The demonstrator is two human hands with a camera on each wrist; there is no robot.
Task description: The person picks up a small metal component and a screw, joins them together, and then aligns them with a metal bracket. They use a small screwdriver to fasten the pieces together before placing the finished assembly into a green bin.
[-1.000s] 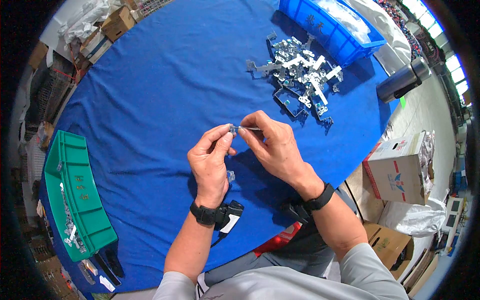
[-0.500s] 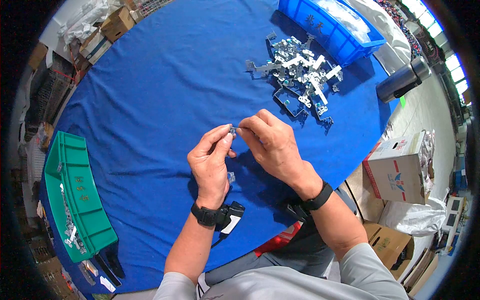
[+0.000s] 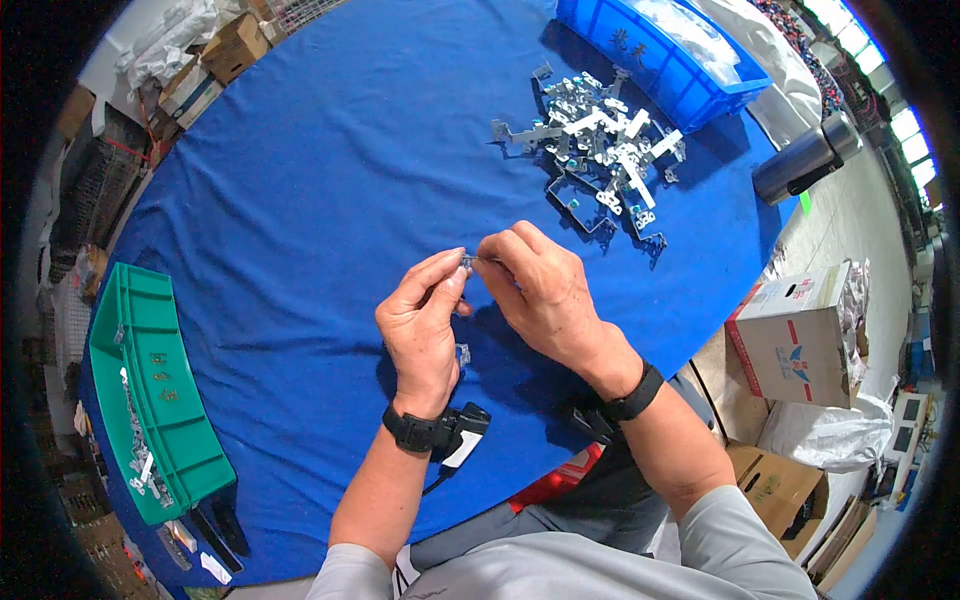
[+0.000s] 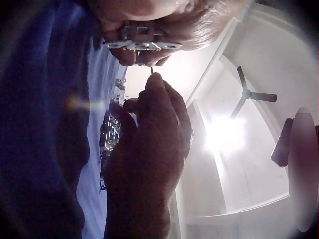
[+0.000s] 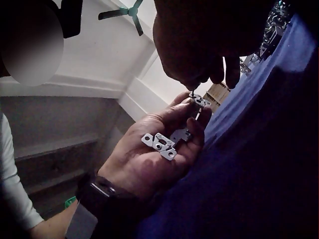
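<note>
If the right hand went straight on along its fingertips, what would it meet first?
Most likely the small metal piece in the left hand; the thin rod pinched by the right hand seems to reach it, though depth is unclear.

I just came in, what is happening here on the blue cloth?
A person holds a metal part in the left hand. The right hand pinches a thin rod, its tip at one end of that part. A pile of metal pieces lies on the cloth; the green bin holds others.
</note>
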